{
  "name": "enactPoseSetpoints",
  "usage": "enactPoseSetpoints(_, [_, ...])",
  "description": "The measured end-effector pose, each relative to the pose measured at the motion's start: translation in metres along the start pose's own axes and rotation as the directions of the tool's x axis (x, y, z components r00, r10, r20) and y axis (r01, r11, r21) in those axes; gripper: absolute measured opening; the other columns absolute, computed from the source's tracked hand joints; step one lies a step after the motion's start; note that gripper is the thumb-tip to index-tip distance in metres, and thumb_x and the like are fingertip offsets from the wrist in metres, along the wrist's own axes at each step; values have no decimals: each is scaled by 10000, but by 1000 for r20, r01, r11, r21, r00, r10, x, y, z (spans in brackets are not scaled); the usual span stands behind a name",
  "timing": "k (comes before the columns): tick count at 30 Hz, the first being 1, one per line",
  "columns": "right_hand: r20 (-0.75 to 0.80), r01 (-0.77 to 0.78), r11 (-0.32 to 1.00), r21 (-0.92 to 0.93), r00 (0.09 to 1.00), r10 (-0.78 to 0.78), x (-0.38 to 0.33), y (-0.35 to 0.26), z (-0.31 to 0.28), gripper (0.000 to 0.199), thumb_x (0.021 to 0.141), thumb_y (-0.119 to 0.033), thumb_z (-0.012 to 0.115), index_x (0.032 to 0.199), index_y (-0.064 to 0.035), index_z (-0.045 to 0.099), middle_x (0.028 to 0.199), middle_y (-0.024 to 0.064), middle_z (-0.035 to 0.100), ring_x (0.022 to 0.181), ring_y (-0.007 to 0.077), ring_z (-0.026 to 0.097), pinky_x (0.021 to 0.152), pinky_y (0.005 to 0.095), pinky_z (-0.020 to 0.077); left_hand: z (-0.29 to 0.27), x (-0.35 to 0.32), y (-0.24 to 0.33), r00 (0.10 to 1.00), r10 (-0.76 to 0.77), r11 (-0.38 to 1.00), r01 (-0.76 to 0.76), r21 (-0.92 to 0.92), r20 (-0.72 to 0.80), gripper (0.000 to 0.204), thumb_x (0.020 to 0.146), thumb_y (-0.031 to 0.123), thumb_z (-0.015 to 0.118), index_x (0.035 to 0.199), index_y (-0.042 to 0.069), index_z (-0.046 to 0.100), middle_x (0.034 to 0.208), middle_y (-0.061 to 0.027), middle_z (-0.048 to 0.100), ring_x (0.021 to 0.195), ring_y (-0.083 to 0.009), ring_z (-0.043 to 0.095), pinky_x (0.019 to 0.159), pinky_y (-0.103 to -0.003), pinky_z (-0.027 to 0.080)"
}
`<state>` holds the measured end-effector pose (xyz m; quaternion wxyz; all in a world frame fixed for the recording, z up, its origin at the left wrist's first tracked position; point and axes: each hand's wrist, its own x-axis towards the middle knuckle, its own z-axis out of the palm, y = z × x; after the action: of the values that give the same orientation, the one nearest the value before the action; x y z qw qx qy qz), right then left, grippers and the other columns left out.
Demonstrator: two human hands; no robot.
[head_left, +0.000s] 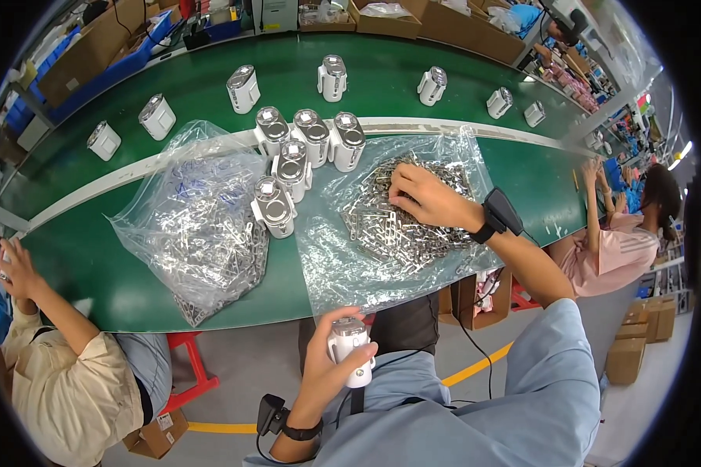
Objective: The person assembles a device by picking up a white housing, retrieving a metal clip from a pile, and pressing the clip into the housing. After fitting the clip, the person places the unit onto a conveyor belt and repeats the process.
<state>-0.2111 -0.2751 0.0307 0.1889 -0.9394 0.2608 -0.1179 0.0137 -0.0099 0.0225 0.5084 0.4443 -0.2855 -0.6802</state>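
At the far left, the green tabletop [70,257] is flanked by a co-worker in cream [78,389]. Next, a bulging clear bag [152,226] is filled with small metal pieces [210,249]. Beside it, five white units [294,170] are clustered. Below these, by the tabletop's near edge, a white casing [349,331] is gripped by the left hand [325,372], fingers and thumb wrapped around its sides. Further right, a heap of metal pieces [401,241] is laid on clear plastic sheeting [327,268] and is touched by the right hand [430,198], fingers curled; whether a piece is pinched cannot be told. At the far right, a co-worker in pink [611,249] is seen.
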Motion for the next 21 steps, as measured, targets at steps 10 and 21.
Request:
enactPoseSetpoints(10, [-38, 69, 997, -30, 997, -70, -2, 2, -1, 125, 908, -120, 620, 955, -19, 563, 972, 134, 512, 930, 325, 527, 827, 405, 425, 14, 9, 7, 998, -28, 997, 24, 70, 53, 518, 804, 78, 778, 1257, 53, 529, 1135, -63, 594, 953, -116, 593, 802, -278, 505])
enactPoseSetpoints(21, [-40, -146, 975, 170, 987, 155, -7, 0, -13, 129, 933, -146, 605, 961, -20, 597, 880, 115, 595, 848, 313, 586, 809, 383, 460, 18, 17, 6, 991, -27, 998, 20, 53, 131, 571, 794, 32, 706, 1326, 31, 498, 1296, -171, 571, 872, -173, 648, 743, -315, 545])
